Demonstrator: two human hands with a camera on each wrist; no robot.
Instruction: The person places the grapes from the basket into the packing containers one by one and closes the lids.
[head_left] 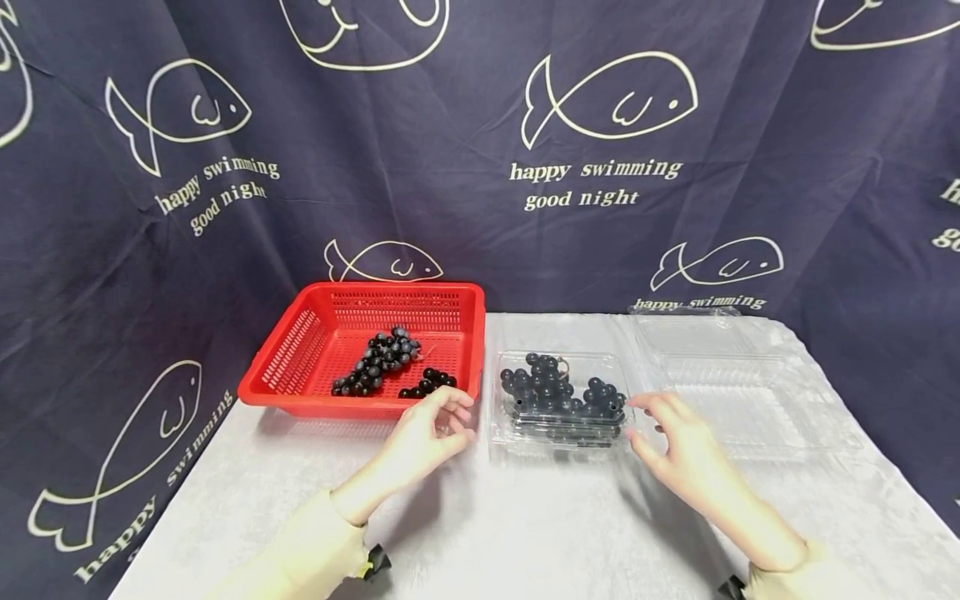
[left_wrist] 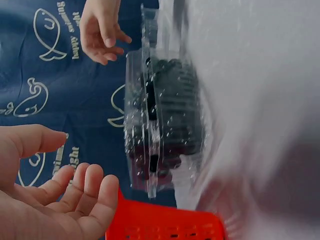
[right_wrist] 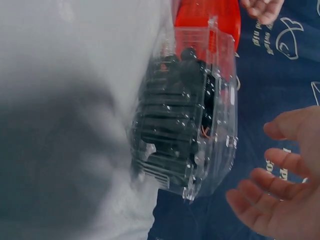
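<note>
A clear plastic clamshell box [head_left: 564,427] filled with dark grapes [head_left: 546,383] stands in the middle of the table, its lid down over the fruit. To its left my left hand [head_left: 429,437] hovers by the front corner of the red basket, fingers loosely bent and holding nothing. My right hand [head_left: 678,446] is just off the right side of the box with thumb and fingers spread. Both wrist views show a gap between the left hand [left_wrist: 60,187], the right hand [right_wrist: 280,180] and the box.
The red plastic basket [head_left: 288,354] at the left holds a larger grape bunch [head_left: 378,360] and a smaller one [head_left: 429,382]. A second clear clamshell box [head_left: 738,408] lies with its lid up at the right. A dark printed curtain [head_left: 465,217] hangs behind the table.
</note>
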